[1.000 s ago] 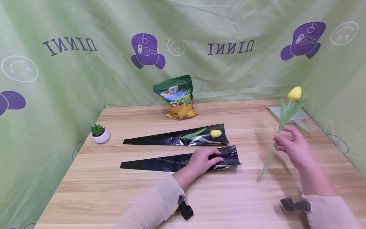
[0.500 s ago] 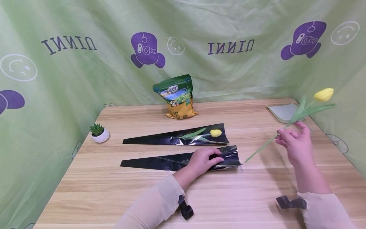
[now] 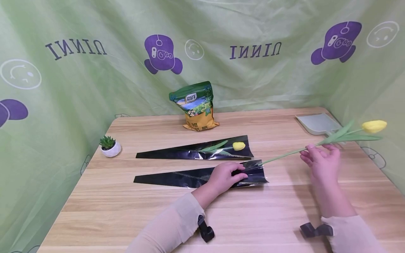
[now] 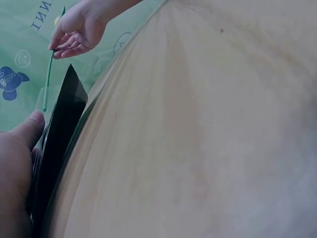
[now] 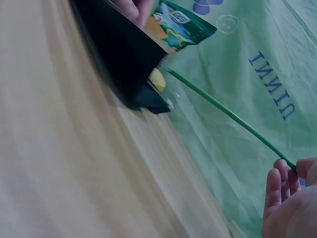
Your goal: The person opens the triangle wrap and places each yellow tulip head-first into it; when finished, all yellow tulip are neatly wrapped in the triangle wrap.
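Pinched between the thumb and fingers of my right hand (image 3: pixel 324 163) is the green stem of a yellow tulip (image 3: pixel 374 126). Its bloom points right, and the stem's free end reaches left to the wide mouth of the nearer black flower sleeve (image 3: pixel 177 179). Whether the stem tip is inside the mouth or just above it I cannot tell. My left hand (image 3: pixel 226 177) grips that sleeve near its mouth, thumb and fingers curled on the film. In the right wrist view the sleeve (image 5: pixel 119 54) gapes toward the stem (image 5: pixel 223 110).
Behind lies a second black sleeve (image 3: pixel 164 154) with a yellow tulip (image 3: pixel 238 146) in it. A bag with flower pictures (image 3: pixel 196 109) stands at the back, a small potted succulent (image 3: pixel 110 149) at the left. A pale dustpan-like scoop (image 3: pixel 313 123) lies at the back right.
My right hand has tilted the tulip from upright to nearly level, bloom to the right, and brought the stem's end left to the sleeve's mouth. The left hand stays where it was.
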A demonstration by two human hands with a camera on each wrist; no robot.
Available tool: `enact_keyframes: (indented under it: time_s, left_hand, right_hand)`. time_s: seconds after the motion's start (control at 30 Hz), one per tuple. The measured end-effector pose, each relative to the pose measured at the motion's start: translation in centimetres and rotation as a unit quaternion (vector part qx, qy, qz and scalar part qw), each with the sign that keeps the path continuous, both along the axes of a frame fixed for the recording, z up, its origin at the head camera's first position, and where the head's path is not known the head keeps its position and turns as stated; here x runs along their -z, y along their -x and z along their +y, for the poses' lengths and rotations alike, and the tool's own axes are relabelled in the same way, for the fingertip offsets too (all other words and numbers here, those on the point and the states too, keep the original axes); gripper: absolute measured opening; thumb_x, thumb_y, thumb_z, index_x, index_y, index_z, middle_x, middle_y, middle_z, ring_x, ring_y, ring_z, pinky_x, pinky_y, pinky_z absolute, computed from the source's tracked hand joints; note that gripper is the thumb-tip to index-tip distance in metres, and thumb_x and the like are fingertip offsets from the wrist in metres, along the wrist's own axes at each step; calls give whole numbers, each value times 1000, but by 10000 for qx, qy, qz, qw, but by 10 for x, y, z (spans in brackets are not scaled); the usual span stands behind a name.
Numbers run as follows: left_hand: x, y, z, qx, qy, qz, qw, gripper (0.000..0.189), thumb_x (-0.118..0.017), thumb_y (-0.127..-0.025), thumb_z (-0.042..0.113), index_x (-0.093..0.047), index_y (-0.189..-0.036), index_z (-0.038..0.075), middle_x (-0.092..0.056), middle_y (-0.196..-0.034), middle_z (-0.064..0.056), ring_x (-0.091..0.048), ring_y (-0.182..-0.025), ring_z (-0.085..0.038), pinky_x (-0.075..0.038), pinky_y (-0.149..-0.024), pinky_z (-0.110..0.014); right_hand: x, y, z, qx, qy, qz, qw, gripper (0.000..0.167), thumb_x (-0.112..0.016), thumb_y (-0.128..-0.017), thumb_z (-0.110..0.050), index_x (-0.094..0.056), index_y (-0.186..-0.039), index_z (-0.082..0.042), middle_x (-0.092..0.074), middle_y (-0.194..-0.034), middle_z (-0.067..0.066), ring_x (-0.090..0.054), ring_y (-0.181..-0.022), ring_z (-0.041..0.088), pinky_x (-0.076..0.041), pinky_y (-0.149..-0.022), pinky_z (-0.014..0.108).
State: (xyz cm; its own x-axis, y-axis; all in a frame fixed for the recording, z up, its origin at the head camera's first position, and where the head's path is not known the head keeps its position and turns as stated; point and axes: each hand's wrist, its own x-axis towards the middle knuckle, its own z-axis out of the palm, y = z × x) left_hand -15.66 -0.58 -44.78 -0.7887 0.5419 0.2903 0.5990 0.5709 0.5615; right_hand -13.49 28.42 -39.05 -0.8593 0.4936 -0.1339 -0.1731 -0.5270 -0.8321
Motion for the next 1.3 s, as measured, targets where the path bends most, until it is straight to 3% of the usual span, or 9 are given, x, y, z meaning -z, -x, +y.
enact_keyframes:
  time_s: [0.27,0.67,1.1,1.3]
  left_hand:
    - [-1,-1,1,-106,-59,-27,9999,30,-69,-90,37,-74,-112,17,-73,-115,3,-67,-112,-11,-51,-99,-23]
    - [-2,-1,1,-114,-73,52,9999,28,-70,-90,35,-74,-111,17,-74,-114,3,-67,-111,-12,-51,-99,-24]
    - [-2,-2,0,-86,-117,171,9997,29,-71,-89,35,-74,-110,16,-74,-113,1,-68,-109,-12,-52,-98,-25]
    - [-3,-2,-1,-110,-27,91,9999,29,-70,-90,36,-74,-111,16,-74,-114,2,-68,-110,-12,-52,-98,-25]
  right_hand:
    - [11,-6,-27,-223,-134,-453,9986,44,-63,-91,3,-29,-111,-18,-68,-73,1,-68,-61,12,-60,-59,22]
    - [25,-21,-73,-1295,-416,-685,9883,33,-55,-95,3,-28,-107,-13,-68,-74,-6,-69,-67,6,-59,-66,18]
    - [27,-21,-93,-1361,-602,-982,9840,38,-53,-97,0,-26,-112,-21,-67,-72,-9,-69,-68,3,-57,-66,14]
    - [25,-22,-94,-1146,-852,-1104,9836,14,-41,-105,-29,-31,-110,-20,-64,-74,-5,-70,-69,5,-60,-69,19]
